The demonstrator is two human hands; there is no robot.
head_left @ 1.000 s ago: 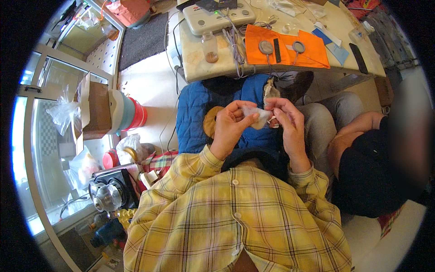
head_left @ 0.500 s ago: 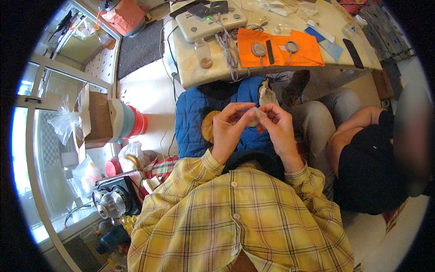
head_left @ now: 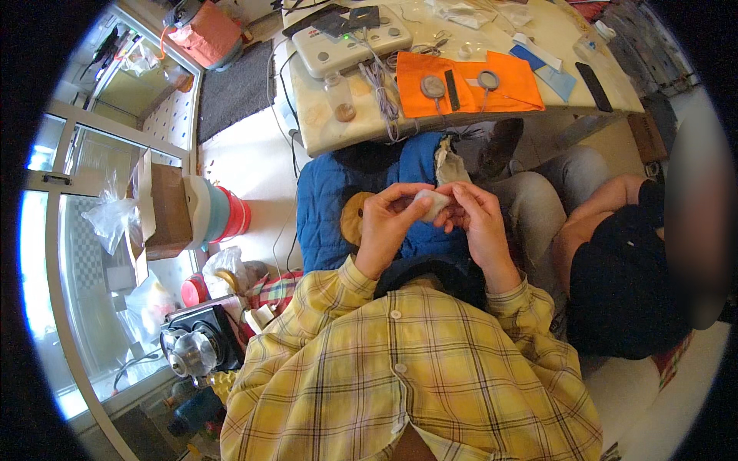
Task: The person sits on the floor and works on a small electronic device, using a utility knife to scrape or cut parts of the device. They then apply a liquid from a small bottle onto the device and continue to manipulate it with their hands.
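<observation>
Above my lap, a small white wad [head_left: 433,205] that looks like cotton sits between my two hands. My left hand [head_left: 390,220] pinches it with thumb and fingers from the left. From the other side, my right hand [head_left: 483,223] has its fingertips closed at the wad's right end. Beneath both hands lies a blue quilted cover [head_left: 327,203] with a round tan patch [head_left: 354,217]. On the table ahead, an orange cloth [head_left: 507,81] carries two round grey pads [head_left: 433,87] with leads.
The table [head_left: 311,127] also holds a white control box [head_left: 350,48], a clear jar [head_left: 338,100], a dark phone-like slab [head_left: 593,86] and blue packets [head_left: 555,80]. A person in black [head_left: 623,284] sits close on my right. Cardboard box [head_left: 165,203] and red bucket [head_left: 235,211] stand left.
The white wad shows more plainly between my fingers now. My right hand has shifted slightly right and down, with its fingers turned more inward. The view has moved a little.
</observation>
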